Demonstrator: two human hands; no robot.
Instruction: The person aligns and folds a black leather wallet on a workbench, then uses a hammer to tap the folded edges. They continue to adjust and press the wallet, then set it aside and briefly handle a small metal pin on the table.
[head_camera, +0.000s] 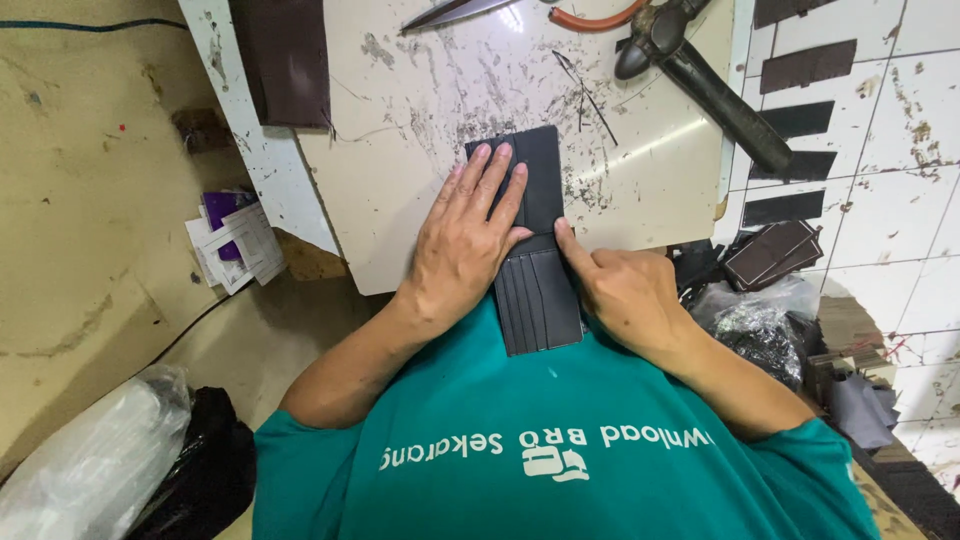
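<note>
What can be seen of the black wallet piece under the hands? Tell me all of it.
The black wallet piece is a long flat rectangle of what looks like leather or imitation leather, lying open on the scratched pale work board. Its near half shows stacked card slots and overhangs the board's edge toward the person; its far half is plain. The left hand lies flat over its left side, and the right hand presses its thumb on the right edge near the middle fold.

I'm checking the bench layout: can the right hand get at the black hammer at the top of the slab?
Probably yes. The right hand rests on the dark wallet, and only bare slab lies between it and the hammer, whose handle slants toward that side.
</note>
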